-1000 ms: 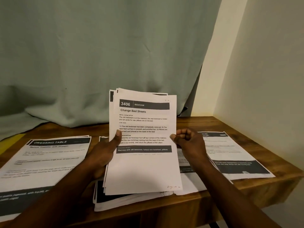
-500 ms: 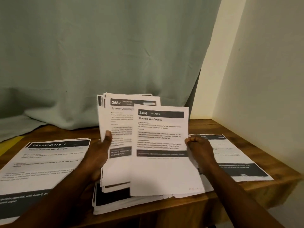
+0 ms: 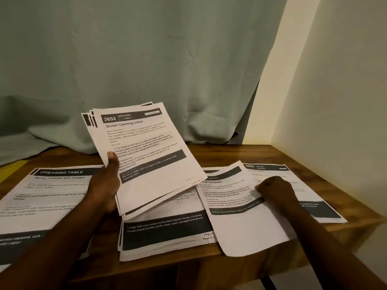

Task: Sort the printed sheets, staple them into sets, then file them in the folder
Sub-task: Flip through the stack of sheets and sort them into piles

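My left hand (image 3: 106, 181) grips a stack of printed sheets (image 3: 146, 155) above the table, thumb on the top page headed "2652 Screen Cleaning Check". My right hand (image 3: 276, 191) pinches the right edge of a single sheet (image 3: 236, 208), the "Change Bed Sheets" page, low over the table on the right; its lower end hangs past the table's front edge. Under both lies a middle pile (image 3: 165, 229) with a dark band. A "Dressing Table" pile (image 3: 46, 197) lies at the left, and a sheet numbered 3800 (image 3: 314, 206) at the right.
The wooden table (image 3: 230, 155) stands in a corner. A pale green curtain (image 3: 146, 70) hangs behind it and drapes onto the back left of the table. A cream wall (image 3: 335, 101) closes the right side. The table's front edge is near my arms.
My right hand pulled the "Change Bed Sheets" page off the held stack and carried it down to the right. The "Screen Cleaning Check" page is now on top of the stack, which tilted left.
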